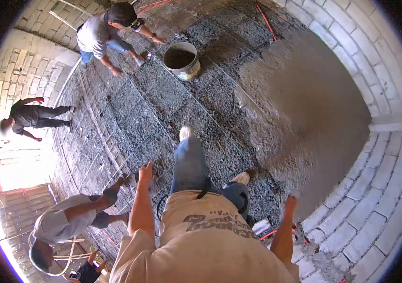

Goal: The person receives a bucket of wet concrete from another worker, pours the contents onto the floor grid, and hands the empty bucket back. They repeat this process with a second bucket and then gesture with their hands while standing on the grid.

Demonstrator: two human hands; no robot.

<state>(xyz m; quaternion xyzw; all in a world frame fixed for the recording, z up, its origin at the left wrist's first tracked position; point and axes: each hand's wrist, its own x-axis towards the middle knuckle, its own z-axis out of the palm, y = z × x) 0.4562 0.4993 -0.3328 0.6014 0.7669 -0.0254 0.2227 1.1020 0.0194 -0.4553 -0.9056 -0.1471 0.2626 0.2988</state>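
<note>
Your right hand (291,202) is the nearer one to the broad, smooth patch of wet grey concrete (321,99), which fills the right of the frame. From that hand, the patch lies up the frame and to the right, its lower end just beside your fingers. Its long axis runs roughly up and down the frame, from the upper right towards the lower right, with a ragged left edge that meets the dark grey gravel bed (213,120).

Your left hand (146,172) is well apart from the concrete, left of centre, over gravel crossed by a grid of thin steel rods (154,111); your legs come between it and the patch. You have it hanging low with nothing visible in it, but its finger closure is too small to tell. At your right fingertips there is a pale grey blur; you cannot tell from this view whether that hand grips something or touches the surface.

On the concrete's far side, a curved-looking pale block wall (375,179) bounds it at the right. A whitish round plastic bucket (184,73) of grey mix stands upper centre, nearest the crouching co-worker in a light shirt (96,37).
</note>
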